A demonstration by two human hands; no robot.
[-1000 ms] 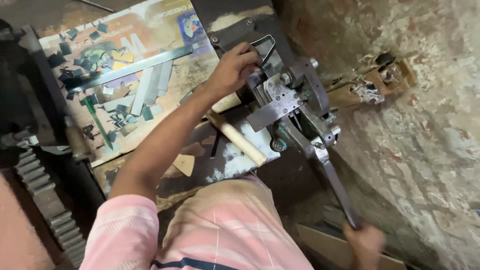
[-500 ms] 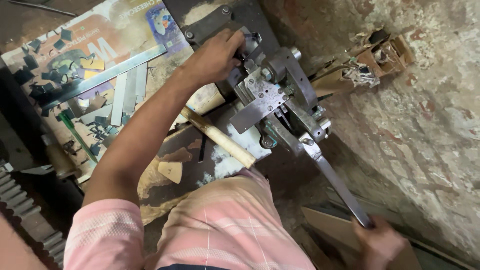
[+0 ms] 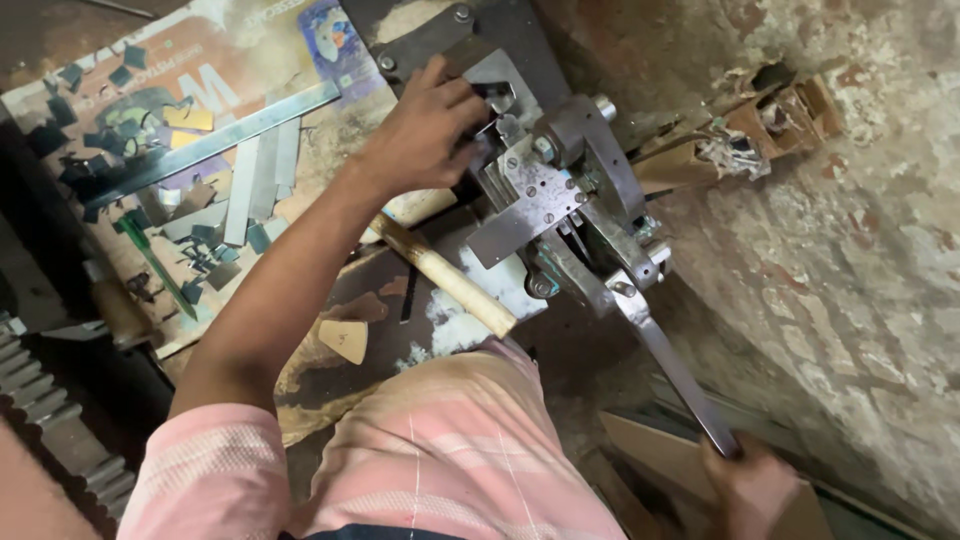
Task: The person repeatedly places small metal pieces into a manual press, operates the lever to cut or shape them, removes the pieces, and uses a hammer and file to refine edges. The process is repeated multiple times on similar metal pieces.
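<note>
A grey steel hand press [image 3: 560, 190] is bolted to a dark plate on the bench. My left hand [image 3: 425, 135] reaches across the bench to the press's die, its fingers pinched on a small bright metal piece [image 3: 497, 97]. The press's long flat lever [image 3: 680, 375] slopes down to the lower right. My right hand [image 3: 750, 490] is closed around the lever's end. My pink striped shirt [image 3: 450, 450] fills the bottom middle.
A wooden-handled tool [image 3: 445, 280] lies beside the press. Flat metal strips [image 3: 260, 175], a long steel bar [image 3: 215, 145], small dark cut-offs [image 3: 100, 150] and a green screwdriver [image 3: 155, 265] lie on the left. A cardboard box [image 3: 760, 130] of scraps leans on the rough wall [image 3: 860, 260].
The view has drifted a little. My left hand stays at the die and my right hand keeps hold of the lever's end, slightly farther right.
</note>
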